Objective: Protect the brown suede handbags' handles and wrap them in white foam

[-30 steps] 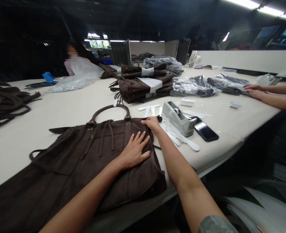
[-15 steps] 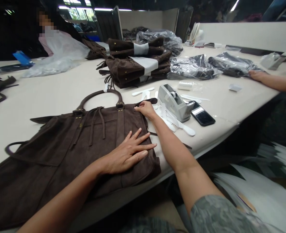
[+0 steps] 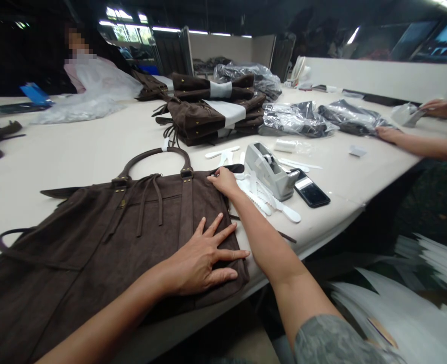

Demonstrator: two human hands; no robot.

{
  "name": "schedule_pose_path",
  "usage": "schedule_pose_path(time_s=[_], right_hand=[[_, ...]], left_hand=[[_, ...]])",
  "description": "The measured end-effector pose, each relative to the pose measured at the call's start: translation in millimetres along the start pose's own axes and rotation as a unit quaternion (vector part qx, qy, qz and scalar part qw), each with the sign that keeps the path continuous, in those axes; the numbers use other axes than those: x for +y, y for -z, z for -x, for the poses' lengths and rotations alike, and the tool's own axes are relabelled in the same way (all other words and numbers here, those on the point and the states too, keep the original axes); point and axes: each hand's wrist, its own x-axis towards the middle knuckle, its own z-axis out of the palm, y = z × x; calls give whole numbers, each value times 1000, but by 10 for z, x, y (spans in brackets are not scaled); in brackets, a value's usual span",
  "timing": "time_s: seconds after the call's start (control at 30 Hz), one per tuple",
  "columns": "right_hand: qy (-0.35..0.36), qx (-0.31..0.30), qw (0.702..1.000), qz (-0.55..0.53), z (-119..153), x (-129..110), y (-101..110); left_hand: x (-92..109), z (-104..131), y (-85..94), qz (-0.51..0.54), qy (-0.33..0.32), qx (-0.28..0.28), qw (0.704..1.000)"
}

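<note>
Two bare hands are on the dark brown handbag that fills the lower left of my view, lying flat along the near edge of the pale-covered table. I see the left hand laid palm down on the bag's front near its right side, fingers fanned wide and clasping nothing. The right hand is at the bag's upper right corner, where I see its thumb and fingertips pinching the top edge. One rolled handle arches up from the bag onto the tabletop, with a small white strip looped around it. Thin ties hang down the front panel.

Just beyond the right hand I have a grey tape dispenser, with white serrated plastic strips scattered around it and a black phone close by its right side. Farther back sits a stack of brown bags, banded with pale wrapping, and to its right are bags in clear plastic. At the far right, a co-worker's hand touches another plastic-wrapped bag. Off to the far left, I make out a person in a pink sleeve behind crumpled clear plastic.
</note>
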Motion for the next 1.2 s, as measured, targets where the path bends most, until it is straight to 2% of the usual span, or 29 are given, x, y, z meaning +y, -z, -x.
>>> schedule_pose_path(time_s=[0.1,0.2,0.4,0.53,0.63,0.73,0.87,1.0,1.1,1.2], right_hand=[[9,17,998,58,145,-137,-25],[13,22,995,95,169,-201,-73],[51,13,991,122,-225,-256,-249],[94,6,990,106,-512,-306,-417],[119,6,988,94,-611,-279,-486],[135,10,987,90,-646,-199,-504],[152,7,984,88,-659,-122,-507],[157,-10,983,92,-639,-144,-460],[158,-43,981,102,-620,-203,-320],[162,-81,976,124,-575,-295,-80]], left_hand=[[11,28,17,12,-1,6,1000],[-6,39,34,24,8,3,1000],[-244,-93,134,46,45,14,998],[-433,-159,156,13,59,76,995],[-443,-114,125,-10,39,115,993],[-368,-38,88,0,3,112,994],[-312,8,48,13,-22,123,992],[-334,-8,20,7,-32,135,990],[-356,-14,5,2,-36,140,989],[-377,-7,-16,-4,-38,144,989]])
